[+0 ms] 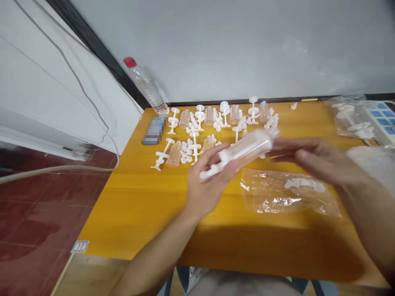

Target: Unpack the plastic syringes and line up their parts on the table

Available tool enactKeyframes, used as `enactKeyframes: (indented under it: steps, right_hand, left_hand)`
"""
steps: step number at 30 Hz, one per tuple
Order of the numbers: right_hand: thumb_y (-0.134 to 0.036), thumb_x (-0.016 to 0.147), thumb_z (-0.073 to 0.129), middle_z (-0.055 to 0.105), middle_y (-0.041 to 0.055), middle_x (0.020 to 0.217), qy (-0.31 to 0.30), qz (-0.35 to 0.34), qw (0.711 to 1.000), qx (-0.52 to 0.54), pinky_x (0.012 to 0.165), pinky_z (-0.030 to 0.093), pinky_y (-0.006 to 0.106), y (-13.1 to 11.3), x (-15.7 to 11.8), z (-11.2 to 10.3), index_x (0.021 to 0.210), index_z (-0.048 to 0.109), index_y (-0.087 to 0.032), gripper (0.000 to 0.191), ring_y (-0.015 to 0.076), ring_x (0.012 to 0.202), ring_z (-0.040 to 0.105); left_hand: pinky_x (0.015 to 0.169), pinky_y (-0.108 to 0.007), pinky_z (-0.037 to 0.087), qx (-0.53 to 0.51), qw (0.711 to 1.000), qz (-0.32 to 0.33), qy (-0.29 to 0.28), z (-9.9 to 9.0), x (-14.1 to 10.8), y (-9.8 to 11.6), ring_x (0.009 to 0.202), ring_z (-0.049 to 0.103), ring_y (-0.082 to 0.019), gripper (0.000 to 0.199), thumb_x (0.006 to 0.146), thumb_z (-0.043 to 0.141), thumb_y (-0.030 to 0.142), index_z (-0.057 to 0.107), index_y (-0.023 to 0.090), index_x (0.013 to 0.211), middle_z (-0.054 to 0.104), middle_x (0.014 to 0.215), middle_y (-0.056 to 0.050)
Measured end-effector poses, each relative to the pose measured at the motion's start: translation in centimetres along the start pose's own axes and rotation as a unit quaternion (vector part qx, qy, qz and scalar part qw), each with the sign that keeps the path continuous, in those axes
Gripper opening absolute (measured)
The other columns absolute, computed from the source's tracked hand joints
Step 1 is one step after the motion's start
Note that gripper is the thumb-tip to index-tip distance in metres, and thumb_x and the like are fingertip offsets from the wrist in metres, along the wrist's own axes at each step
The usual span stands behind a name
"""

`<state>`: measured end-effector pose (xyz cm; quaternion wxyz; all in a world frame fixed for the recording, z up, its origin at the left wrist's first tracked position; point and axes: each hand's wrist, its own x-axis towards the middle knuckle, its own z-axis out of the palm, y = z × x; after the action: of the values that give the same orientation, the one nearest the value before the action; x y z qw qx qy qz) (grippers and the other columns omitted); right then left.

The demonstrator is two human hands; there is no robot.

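Observation:
My left hand (206, 181) is wrapped round a large plastic syringe (251, 147), a clear barrel with a white plunger and a white tip. The syringe is held above the table, tilted with its tip up to the right. Beside the tip is my right hand (308, 154), its fingers stretched out and slightly blurred; whether they touch the tip I cannot tell. Below lies a clear plastic bag (277, 203) with several small white nozzles (304, 184) in it. Behind the syringe stand clear barrels (184, 119), white plungers (200, 117) and small white nozzles (186, 151), laid out in two rows.
A red-capped bottle (149, 90) leans at the back left, by a phone (154, 130). Another bag of white parts (352, 119) lies at the right, near a power strip (382, 115). A grey panel (234, 49) rises behind the wooden table (138, 213).

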<state>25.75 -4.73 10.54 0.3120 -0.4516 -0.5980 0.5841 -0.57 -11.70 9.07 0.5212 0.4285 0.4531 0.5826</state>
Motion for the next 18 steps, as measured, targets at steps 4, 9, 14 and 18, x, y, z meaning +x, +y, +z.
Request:
enactKeyframes:
  steps: [4, 9, 14, 18]
  right_hand:
    - [-0.047, 0.088, 0.075, 0.074, 0.0017, 0.119, 0.113, -0.094, 0.971, 0.189, 0.109, 0.054, 0.045, -0.8, -2.0, 6.0, 0.103, 0.075, -0.029, 0.023, 0.0220, 0.116, 0.069]
    - [-0.037, 0.104, 0.047, 0.067, 0.0129, 0.129, 0.378, -0.089, 0.910, 0.144, 0.099, 0.058, 0.041, -3.3, 0.7, -3.0, 0.107, 0.066, -0.018, 0.027, 0.0227, 0.115, 0.070]
    - [-0.042, 0.091, 0.074, 0.071, 0.0202, 0.106, 0.443, 0.099, 0.885, -0.109, 0.080, 0.055, 0.039, -2.9, 3.4, -10.6, 0.109, 0.066, -0.006, 0.040, 0.0204, 0.086, 0.070]
    - [-0.059, 0.088, 0.071, 0.072, 0.0151, 0.094, 0.358, 0.214, 0.865, -0.278, 0.076, 0.051, 0.037, -0.4, 6.1, -11.1, 0.100, 0.070, -0.012, 0.048, 0.0170, 0.077, 0.066]
  left_hand:
    - [0.071, -0.028, 0.057, 0.038, 0.995, 0.060, -0.066, 4.4, 1.1, -0.3, 0.076, 0.066, -0.014, 0.045, 0.086, 0.080, 0.043, 0.071, 0.026, 0.127, 0.069, 0.089, -0.001]
    - [0.075, -0.029, 0.057, 0.029, 0.998, 0.024, -0.043, 4.8, 5.3, -0.4, 0.077, 0.068, -0.013, 0.044, 0.090, 0.074, 0.049, 0.069, 0.025, 0.125, 0.071, 0.095, -0.004]
    - [0.089, -0.033, 0.053, 0.125, 0.986, 0.074, -0.087, 11.0, 16.3, -1.4, 0.098, 0.071, -0.017, 0.035, 0.100, 0.061, 0.032, 0.060, 0.021, 0.134, 0.070, 0.111, -0.006]
    - [0.098, -0.040, 0.046, 0.377, 0.911, 0.109, -0.130, 18.6, 22.5, -4.8, 0.113, 0.067, -0.028, 0.036, 0.093, 0.068, 0.030, 0.063, 0.011, 0.123, 0.071, 0.108, -0.012]
